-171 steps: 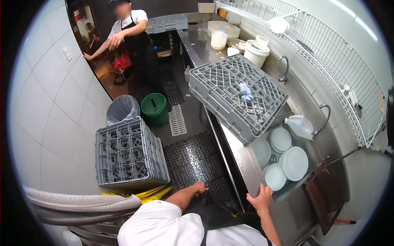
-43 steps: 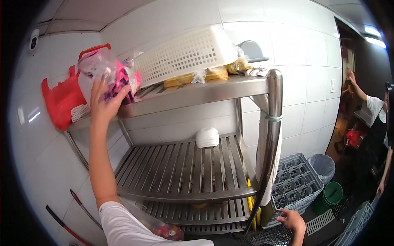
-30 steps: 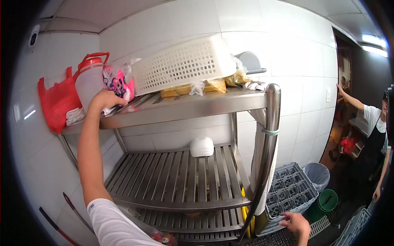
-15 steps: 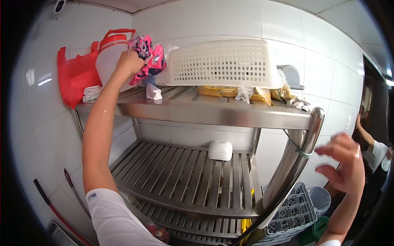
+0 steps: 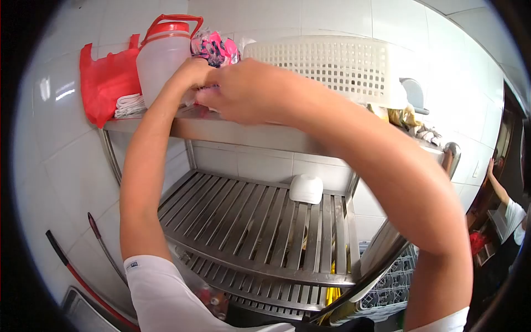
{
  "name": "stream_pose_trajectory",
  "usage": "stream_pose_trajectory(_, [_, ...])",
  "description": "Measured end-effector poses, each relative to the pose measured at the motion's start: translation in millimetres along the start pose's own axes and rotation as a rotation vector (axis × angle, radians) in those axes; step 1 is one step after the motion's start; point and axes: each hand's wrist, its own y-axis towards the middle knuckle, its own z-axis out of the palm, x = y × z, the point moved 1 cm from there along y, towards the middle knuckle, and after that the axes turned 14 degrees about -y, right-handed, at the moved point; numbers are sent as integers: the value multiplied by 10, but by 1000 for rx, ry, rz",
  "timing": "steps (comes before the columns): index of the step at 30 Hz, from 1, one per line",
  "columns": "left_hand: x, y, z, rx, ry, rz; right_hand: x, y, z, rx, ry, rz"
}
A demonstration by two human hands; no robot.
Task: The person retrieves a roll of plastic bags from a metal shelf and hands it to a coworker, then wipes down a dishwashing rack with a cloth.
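One pink patterned bundle (image 5: 217,48) is held over the steel top shelf (image 5: 254,131), between an upright red-lidded jug (image 5: 157,63) and a white perforated basket (image 5: 332,61). The left hand (image 5: 193,73) has its fingers curled closed on the bundle's lower part, probably to steady it for the right hand (image 5: 243,91) opposite; whether the blurred right fingers grip or stand apart cannot be told.

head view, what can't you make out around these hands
All in the head view:
- fingertips of the left hand: behind the right hand, grip unclear
- lower pink bundle: behind both hands
- white basket's lower left: behind the right forearm
- right fingers: blurred
- co-worker: cut off at right edge
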Motion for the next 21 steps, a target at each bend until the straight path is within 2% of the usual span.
stream_pose_trajectory(2, [-27, -139, 36, -104, -80, 32, 64, 314, 178, 147, 111, 183])
stream_pose_trajectory(3, [-24, -229, 35, -154, -119, 42, -29, 385, 306, 134, -47, 144])
stream_pose_trajectory(4, [-11, -267, -23, -12, -125, 17, -118, 450, 441, 120, -201, 99])
stream_pose_trajectory(5, [39, -327, -15, 24, -262, -24, -185, 501, 511, 104, -357, 50])
stream_pose_trajectory(7, [98, -441, 36, 91, -549, -103, -338, 449, 437, 155, -456, 70])
stream_pose_trajectory(9, [-57, -774, -68, 99, -608, -39, -483, 198, 203, 63, -199, 216])
stream_pose_trajectory(11, [-76, -898, -105, 87, -639, 79, -611, -106, -119, -24, -143, 400])
stream_pose_trajectory(13, [-86, -1058, -85, -326, -248, 41, -759, -602, -569, -129, -32, 505])
stream_pose_trajectory(15, [-288, -1390, -64, -408, -419, 9, -1261, -1534, -924, -415, -23, 604])
stream_pose_trajectory(17, [-16, -1460, 251, -746, -482, 186, -1553, -2461, -1331, -700, -44, 680])
stream_pose_trajectory(19, [-265, -1959, 379, -926, -638, 374, -1481, -3627, -1583, -929, -95, 812])
stream_pose_trajectory(20, [-260, -2233, 518, -1060, -616, 444, -1359, -4311, -1621, -1046, -117, 910])
stream_pose_trajectory(21, [-290, -2557, 669, -1041, -743, 527, -1153, -5037, -1583, -1157, -137, 1027])
